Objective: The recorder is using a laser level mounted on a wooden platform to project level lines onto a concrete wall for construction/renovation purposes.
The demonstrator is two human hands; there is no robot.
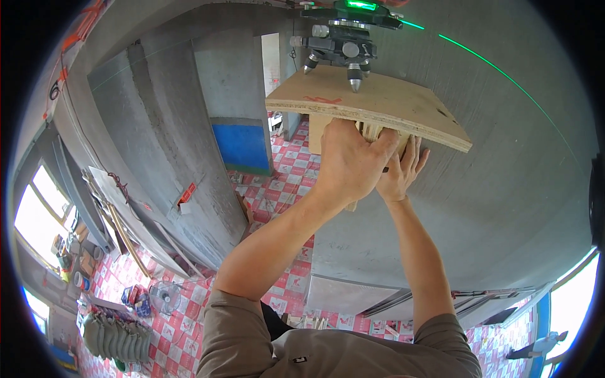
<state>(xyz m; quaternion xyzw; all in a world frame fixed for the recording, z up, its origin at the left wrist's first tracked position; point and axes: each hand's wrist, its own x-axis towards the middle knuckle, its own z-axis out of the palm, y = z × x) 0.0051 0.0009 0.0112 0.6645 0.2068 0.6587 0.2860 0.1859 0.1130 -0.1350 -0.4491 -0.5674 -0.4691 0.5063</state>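
A plywood board juts out near the grey wall at the upper middle. On top of it a black laser level stands on short legs with silver conical feet; its display glows green. Under the board is a pale wooden support, mostly covered by my hands. My left hand is closed on this support just below the board's front edge. Beside it, my right hand reaches up with bent fingers around the support's right side. Its thumb and palm are partly hidden behind the left hand.
Green laser lines run across the grey wall. At left, long boards and strips lean against a wall. A fan and stacked grey-green sacks stand on the red-and-white floor covering. Another person is far right.
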